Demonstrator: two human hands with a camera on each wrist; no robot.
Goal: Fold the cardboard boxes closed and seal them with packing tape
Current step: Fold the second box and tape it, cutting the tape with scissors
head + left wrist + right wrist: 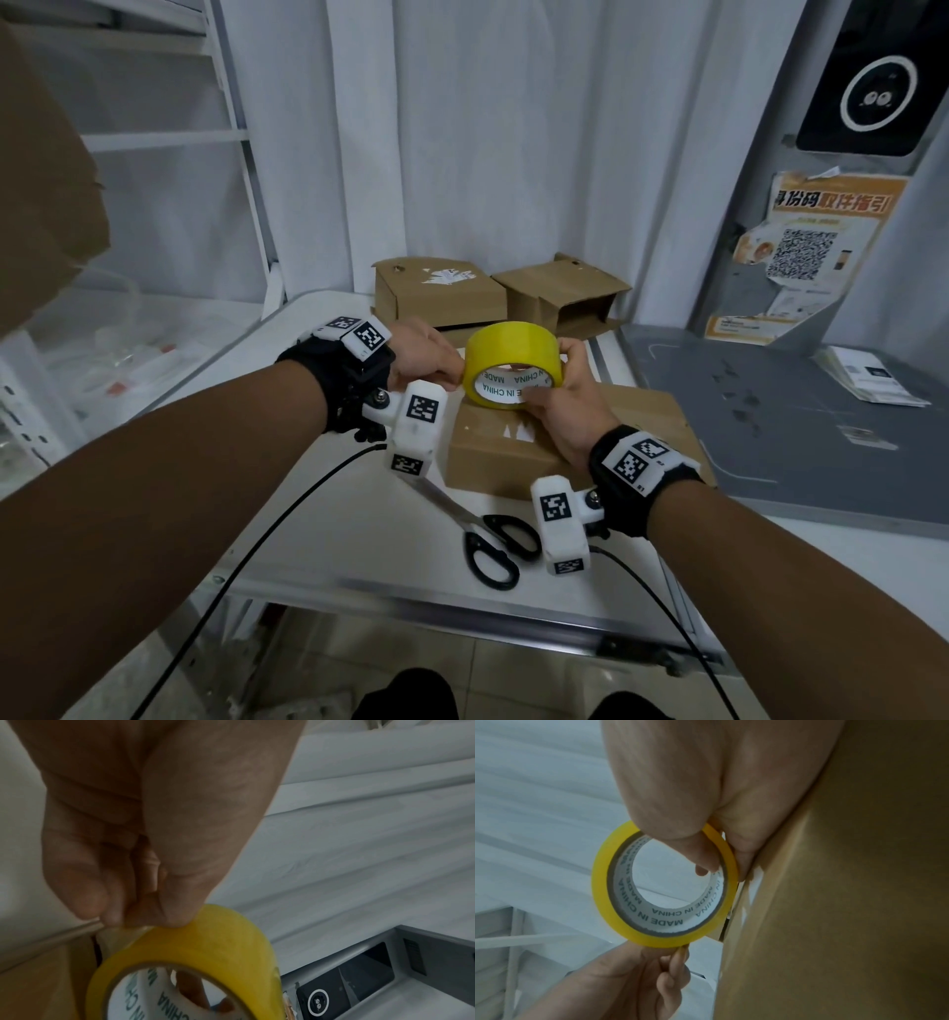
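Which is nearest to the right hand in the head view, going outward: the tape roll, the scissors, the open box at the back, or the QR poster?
1. Tape roll: gripped by the right hand.
2. Scissors: on the table, below the hand, toward the person.
3. Open box: behind the hand, at the back of the table.
4. QR poster: far right, on the wall.

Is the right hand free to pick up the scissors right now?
Probably not: the right hand grips the tape roll, thumb inside its core. The scissors lie uncovered on the table beneath that wrist, so only the grip blocks it.
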